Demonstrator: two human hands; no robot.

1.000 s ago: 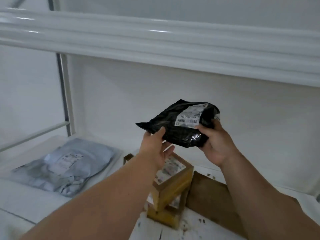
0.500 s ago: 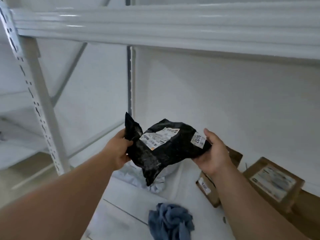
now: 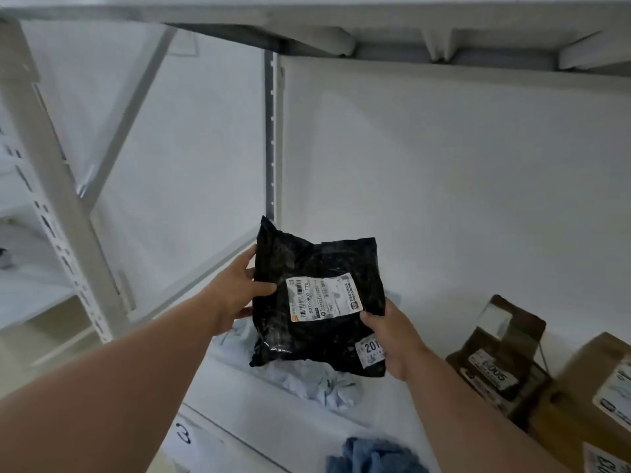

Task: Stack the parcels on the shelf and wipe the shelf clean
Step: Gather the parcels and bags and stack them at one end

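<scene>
We find a black parcel (image 3: 317, 302) held in both hands over the back left part of the white shelf (image 3: 426, 363), near the rear upright post (image 3: 273, 131). It faces us label side up. Its long axis runs from the near edge of the shelf toward the back wall, with a slight lean to the left at the far end, where one corner sticks up beside the post. The white address label (image 3: 322, 297) lies across the middle, its print running along the long axis. A smaller sticker (image 3: 370, 351) sits at the near right corner.

Our left hand (image 3: 235, 295) grips the parcel's left edge, thumb curled over the top face, fingers behind it. Our right hand (image 3: 392, 339) grips the near right corner, thumb pressed on top just below the label, fingers curled beneath and out of sight.

Directly under the parcel we note a pale grey mailer bag (image 3: 317, 384) lying on the shelf; whether the two touch, we cannot tell. A crumpled blue cloth (image 3: 372, 455) rests at the shelf's front edge. Toward the right end of the shelf stand brown cardboard boxes (image 3: 505, 360), each with a white label, the nearest one tilted.
</scene>
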